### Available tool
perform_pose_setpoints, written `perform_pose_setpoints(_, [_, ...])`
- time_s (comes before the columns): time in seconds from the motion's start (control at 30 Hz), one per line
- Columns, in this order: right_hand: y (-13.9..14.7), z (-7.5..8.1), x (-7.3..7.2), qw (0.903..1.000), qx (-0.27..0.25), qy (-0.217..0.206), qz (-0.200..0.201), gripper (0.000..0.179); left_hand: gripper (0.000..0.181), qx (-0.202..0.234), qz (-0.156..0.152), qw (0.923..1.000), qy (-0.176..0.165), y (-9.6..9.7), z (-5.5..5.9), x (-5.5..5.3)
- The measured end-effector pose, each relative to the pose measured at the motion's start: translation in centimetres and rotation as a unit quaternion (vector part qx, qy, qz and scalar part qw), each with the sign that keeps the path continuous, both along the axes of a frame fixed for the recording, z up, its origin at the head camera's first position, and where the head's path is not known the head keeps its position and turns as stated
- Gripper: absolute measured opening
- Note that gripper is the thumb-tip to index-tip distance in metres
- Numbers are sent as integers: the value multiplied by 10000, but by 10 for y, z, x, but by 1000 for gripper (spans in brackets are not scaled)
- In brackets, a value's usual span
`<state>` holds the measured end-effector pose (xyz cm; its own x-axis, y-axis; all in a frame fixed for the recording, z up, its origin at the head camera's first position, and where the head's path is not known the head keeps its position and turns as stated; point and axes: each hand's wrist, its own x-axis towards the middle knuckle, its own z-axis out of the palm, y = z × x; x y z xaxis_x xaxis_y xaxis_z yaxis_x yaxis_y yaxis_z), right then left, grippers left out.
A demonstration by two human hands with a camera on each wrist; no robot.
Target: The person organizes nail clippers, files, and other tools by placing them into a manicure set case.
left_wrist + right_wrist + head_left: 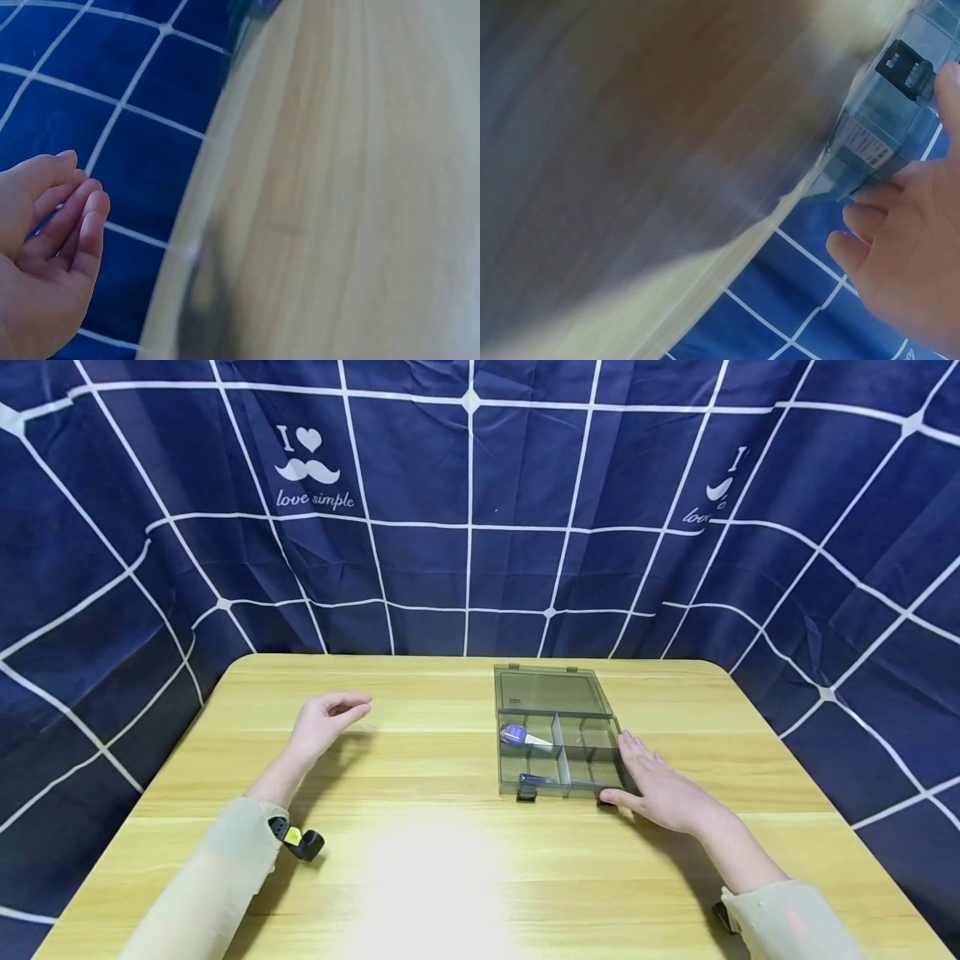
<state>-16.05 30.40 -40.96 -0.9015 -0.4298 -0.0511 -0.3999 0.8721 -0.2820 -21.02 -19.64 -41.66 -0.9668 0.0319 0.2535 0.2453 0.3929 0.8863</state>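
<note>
A grey see-through compartment box (579, 790) lies on the table, its lid (555, 689) folded back behind it. A purple-and-white item (516, 735) is in its back left compartment. A small dark blue item (537, 779) lies in the front left one. My right hand (667, 793) rests against the box's right side, fingers extended along it, thumb at the front corner near a black latch (906, 70). Away to the left, my left hand (326, 720) hovers over the table, fingers loosely bent and thumb near them, holding nothing.
The light wood table (420, 760) ends at a back edge in front of a blue cloth (420, 560) with white lines. This cloth also hangs along both sides. A black and yellow wrist device (298, 838) sits at the left cuff.
</note>
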Motion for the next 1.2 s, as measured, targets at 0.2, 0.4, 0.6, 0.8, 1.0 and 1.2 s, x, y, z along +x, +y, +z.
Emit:
perform_pose_setpoints(0.2, [-1,1,0,10000,26,-34,-8,98,31,-208,268,9993,-182,-5,-14,-4])
perform_pose_setpoints(0.4, [-2,4,1,10000,-30,-22,21,98,29,-207,325,9988,-306,-4,-23,-8])
perform_pose_setpoints(0.6, [-1,1,1,10000,15,-16,18,98,27,-126,253,9990,-341,-4,-31,-9])
perform_pose_setpoints(0.8, [0,-1,-1,10000,28,-41,8,98,25,-517,433,9976,-182,-7,-37,-14])
perform_pose_setpoints(1.0, [1,-2,-3,10000,33,-40,5,97,23,-1038,487,9934,17,-6,-37,-16])
perform_pose_setpoints(1.2, [1,1,-2,10000,-2,-53,10,97,24,-1357,359,9900,103,-6,-38,-18])
